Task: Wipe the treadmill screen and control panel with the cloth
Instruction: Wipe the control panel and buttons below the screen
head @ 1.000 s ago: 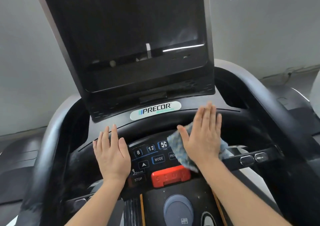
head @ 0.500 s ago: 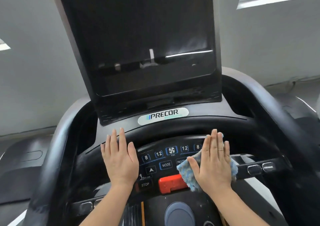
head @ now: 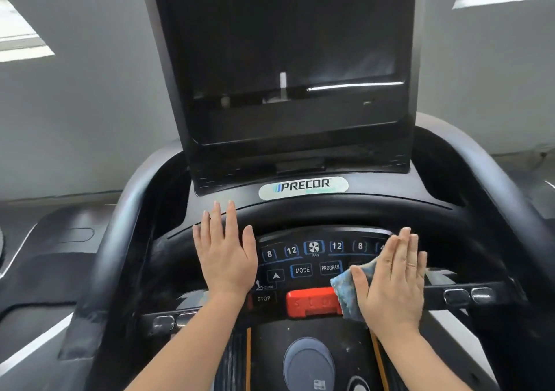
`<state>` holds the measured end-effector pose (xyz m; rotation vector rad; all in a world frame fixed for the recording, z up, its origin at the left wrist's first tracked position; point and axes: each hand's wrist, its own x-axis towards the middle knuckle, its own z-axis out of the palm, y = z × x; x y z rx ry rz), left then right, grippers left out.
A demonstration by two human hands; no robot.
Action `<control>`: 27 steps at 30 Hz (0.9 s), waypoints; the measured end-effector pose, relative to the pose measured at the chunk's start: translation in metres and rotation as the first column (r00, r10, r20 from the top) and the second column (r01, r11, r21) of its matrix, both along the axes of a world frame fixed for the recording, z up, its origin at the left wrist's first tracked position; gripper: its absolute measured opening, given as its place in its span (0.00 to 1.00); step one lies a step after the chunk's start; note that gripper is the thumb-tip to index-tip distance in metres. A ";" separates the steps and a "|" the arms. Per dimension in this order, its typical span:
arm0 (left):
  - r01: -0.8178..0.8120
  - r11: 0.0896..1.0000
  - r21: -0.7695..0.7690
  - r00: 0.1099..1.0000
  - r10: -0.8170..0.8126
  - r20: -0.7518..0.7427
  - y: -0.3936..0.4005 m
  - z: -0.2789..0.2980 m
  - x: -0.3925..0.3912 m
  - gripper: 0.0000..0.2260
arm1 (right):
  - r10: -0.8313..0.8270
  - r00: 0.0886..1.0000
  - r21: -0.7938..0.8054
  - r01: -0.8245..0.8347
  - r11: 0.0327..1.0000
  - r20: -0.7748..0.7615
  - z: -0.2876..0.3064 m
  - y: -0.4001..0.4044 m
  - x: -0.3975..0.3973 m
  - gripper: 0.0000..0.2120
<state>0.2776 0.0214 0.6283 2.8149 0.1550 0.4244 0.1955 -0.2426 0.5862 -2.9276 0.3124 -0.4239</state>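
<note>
**Two flat hands on the treadmill panel**

Right hand flat on the blue cloth, fingers straight and close together, pointing up and away. Grip wide open, not curled round anything, just pressing the cloth down. Cloth on the right side of the control panel, touching the right end of the red stop bar. Only the left edge of the cloth showing; the rest hidden under the palm.

Left hand flat on the left side of the panel, fingers straight and a little spread. Grip open too, holding nothing. Fingertips up on the black curved rim above the buttons.

Between the two hands, a row of buttons: 8, 12, a fan button, 12, 8. Below those, MODE and PROGRAM, and an up arrow near the left thumb. A STOP label just left of the red bar.

Above the panel, a white PRECOR badge. Above that, the big dark screen, switched off, tilted back, with a bright streak of light in it. Well apart from the cloth.

Small silver buttons on the handle bar to the right of the right hand, and more on the left bar. Grey walls behind.
</note>
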 end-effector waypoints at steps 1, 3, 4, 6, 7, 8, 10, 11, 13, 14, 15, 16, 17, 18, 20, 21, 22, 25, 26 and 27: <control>-0.001 1.000 -0.004 1.000 0.001 0.001 0.000 0.001 0.000 0.27 | 0.005 1.000 -0.013 -0.005 1.000 0.000 0.004 -0.001 0.006 0.42; 0.000 1.000 -0.008 1.000 0.000 0.003 -0.001 0.002 0.000 0.27 | 0.019 1.000 -0.033 -0.019 0.999 0.015 0.020 -0.001 0.029 0.42; 0.000 1.000 -0.004 1.000 0.000 0.006 0.000 0.001 0.000 0.27 | 0.027 0.999 -0.044 -0.026 0.999 0.022 0.029 0.000 0.043 0.42; 0.005 1.000 0.004 1.000 -0.005 0.009 0.001 0.000 0.000 0.27 | 0.043 0.999 -0.051 -0.042 0.998 0.027 0.045 0.003 0.070 0.42; 0.007 1.000 0.006 1.000 -0.007 0.010 0.001 -0.001 0.000 0.27 | 0.051 0.998 -0.050 -0.050 0.997 0.023 0.050 0.005 0.079 0.42; 0.009 1.000 0.010 1.000 -0.009 0.008 0.002 -0.002 0.000 0.27 | 0.055 0.998 -0.051 -0.054 0.997 0.019 0.052 0.006 0.084 0.42; 0.018 1.000 0.020 1.000 -0.018 -0.003 0.003 -0.002 0.000 0.27 | 0.051 0.999 -0.045 -0.050 0.998 0.018 0.050 0.008 0.083 0.42; 0.022 1.000 0.022 1.000 -0.022 -0.006 0.002 -0.002 0.000 0.27 | 0.048 0.999 -0.042 -0.048 0.998 0.018 0.049 0.008 0.080 0.41; 0.023 0.999 0.024 1.000 -0.022 -0.014 0.000 0.000 0.000 0.28 | 0.066 0.998 -0.037 -0.066 0.997 -0.004 0.046 0.006 0.071 0.41; 0.029 0.999 0.028 0.999 -0.028 -0.019 0.000 0.002 -0.001 0.29 | 0.085 0.996 -0.034 -0.085 0.996 -0.020 0.046 0.005 0.068 0.41; 0.049 0.998 0.040 0.999 -0.049 -0.015 0.000 0.005 -0.001 0.30 | 0.113 0.993 -0.025 -0.114 0.993 -0.037 0.048 0.003 0.066 0.40; 0.092 0.994 0.067 0.996 -0.092 0.001 -0.001 0.010 -0.002 0.30 | 0.149 0.988 0.002 -0.149 0.989 -0.050 0.051 0.002 0.063 0.40; 0.150 0.983 0.104 0.988 -0.154 0.026 -0.004 0.015 -0.003 0.29 | 0.187 0.981 0.053 -0.184 0.981 -0.054 0.052 -0.001 0.062 0.40; 0.212 0.967 0.141 0.974 -0.221 0.049 -0.009 0.021 -0.005 0.29 | 0.223 0.974 0.118 -0.216 0.969 -0.047 0.055 -0.005 0.061 0.39; 0.316 0.929 0.194 0.940 -0.334 0.067 -0.027 0.032 -0.005 0.27 | 0.272 0.962 0.222 -0.263 0.939 -0.012 0.061 -0.019 0.065 0.37; 0.358 0.908 0.217 0.924 -0.377 0.055 -0.040 0.037 -0.005 0.26 | 0.308 0.951 0.244 -0.296 0.923 -0.011 0.067 -0.028 0.068 0.36; 0.397 0.886 0.239 0.910 -0.415 0.026 -0.054 0.041 -0.004 0.26 | 0.345 0.938 0.243 -0.327 0.913 -0.035 0.075 -0.036 0.072 0.34; 0.480 0.837 0.262 0.876 -0.473 -0.092 -0.097 0.047 -0.004 0.25 | 0.475 0.832 0.231 -0.421 0.877 -0.287 0.099 -0.057 0.089 0.23; 0.489 0.835 0.253 0.872 -0.477 -0.112 -0.108 0.048 -0.004 0.23 | 0.506 0.774 0.217 -0.457 0.862 -0.379 0.104 -0.062 0.095 0.24; 0.496 0.831 0.250 0.868 -0.485 -0.111 -0.117 0.047 -0.005 0.20 | 0.533 0.717 0.188 -0.508 0.841 -0.448 0.108 -0.065 0.099 0.27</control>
